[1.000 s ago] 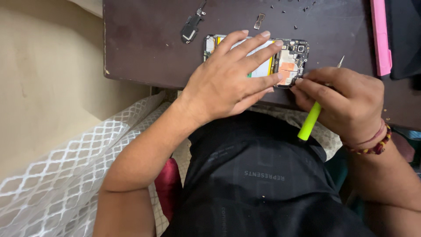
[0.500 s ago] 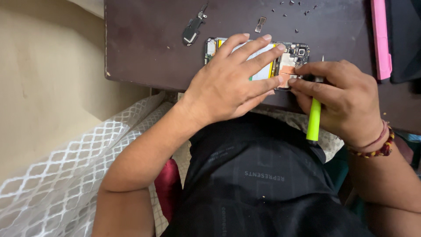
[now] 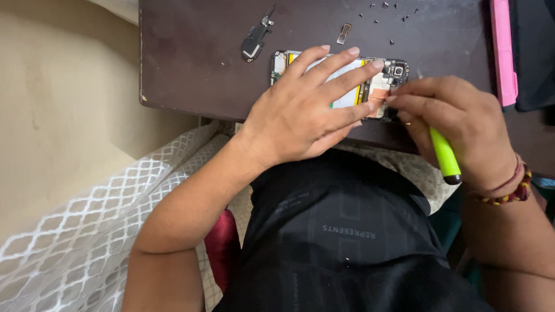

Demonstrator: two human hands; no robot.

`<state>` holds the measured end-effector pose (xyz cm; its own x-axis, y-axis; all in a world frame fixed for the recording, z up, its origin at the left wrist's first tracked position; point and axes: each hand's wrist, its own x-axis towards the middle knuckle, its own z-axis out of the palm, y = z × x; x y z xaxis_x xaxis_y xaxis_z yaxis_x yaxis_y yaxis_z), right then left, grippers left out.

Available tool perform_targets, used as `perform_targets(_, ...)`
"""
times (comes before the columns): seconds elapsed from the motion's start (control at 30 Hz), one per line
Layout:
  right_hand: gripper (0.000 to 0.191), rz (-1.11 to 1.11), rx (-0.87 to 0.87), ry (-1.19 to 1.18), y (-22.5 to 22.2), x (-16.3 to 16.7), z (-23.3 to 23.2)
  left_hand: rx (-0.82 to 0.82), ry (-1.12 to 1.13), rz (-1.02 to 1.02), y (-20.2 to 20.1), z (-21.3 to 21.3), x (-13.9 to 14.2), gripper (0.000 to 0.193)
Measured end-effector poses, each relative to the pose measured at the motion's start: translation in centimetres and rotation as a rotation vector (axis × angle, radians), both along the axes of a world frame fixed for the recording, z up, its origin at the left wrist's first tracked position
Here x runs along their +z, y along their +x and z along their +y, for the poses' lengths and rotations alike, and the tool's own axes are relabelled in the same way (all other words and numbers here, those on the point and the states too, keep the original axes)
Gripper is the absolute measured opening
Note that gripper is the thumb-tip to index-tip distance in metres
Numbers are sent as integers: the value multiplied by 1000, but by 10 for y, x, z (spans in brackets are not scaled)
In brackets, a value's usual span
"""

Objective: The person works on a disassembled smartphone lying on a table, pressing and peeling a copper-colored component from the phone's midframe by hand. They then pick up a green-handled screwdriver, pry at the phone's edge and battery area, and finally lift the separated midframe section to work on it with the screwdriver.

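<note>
Left hand (image 3: 306,112) lay flat with fingers spread wide, pressing down on opened black smartphone with exposed battery and circuit board (image 3: 378,86), gripping nothing. Phone sat lengthwise near front edge of dark brown wooden table (image 3: 191,63), mostly hidden beneath that palm, only its camera end showing past the fingertips. Right hand (image 3: 457,121) curled closed around slim lime-green plastic tool with black end cap (image 3: 445,156), fingertips pinched at phone's camera end, touching its orange-tinted section; tool's working tip hidden behind the fingers. Just beyond phone, toward far side of table: small black detached phone part (image 3: 254,41), small metal bracket (image 3: 344,33), scattered tiny dark screws (image 3: 384,7). To the right, flat pink plastic strip (image 3: 503,52) along table. Red and yellow beaded bracelet (image 3: 514,188) on right wrist. Below table edge, black printed shirt (image 3: 347,231) and white lattice-patterned cloth (image 3: 87,231).
</note>
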<state>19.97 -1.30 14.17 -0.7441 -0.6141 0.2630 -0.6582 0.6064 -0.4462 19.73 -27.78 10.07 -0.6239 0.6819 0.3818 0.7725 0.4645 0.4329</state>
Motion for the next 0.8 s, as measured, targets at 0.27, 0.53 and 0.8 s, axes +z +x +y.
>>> perform_targets(0.27,25,144,-157,117,-1,-11,1,-8,-9,9,-1,-1,2,41)
perform_targets(0.53,32,110,-134,38,-4,-8,-5,-2,-20,63,-2,0,3,41)
perform_targets(0.8,33,100,-114,17,-8,-2,-15,-1,-50,81,-5,1,5,33)
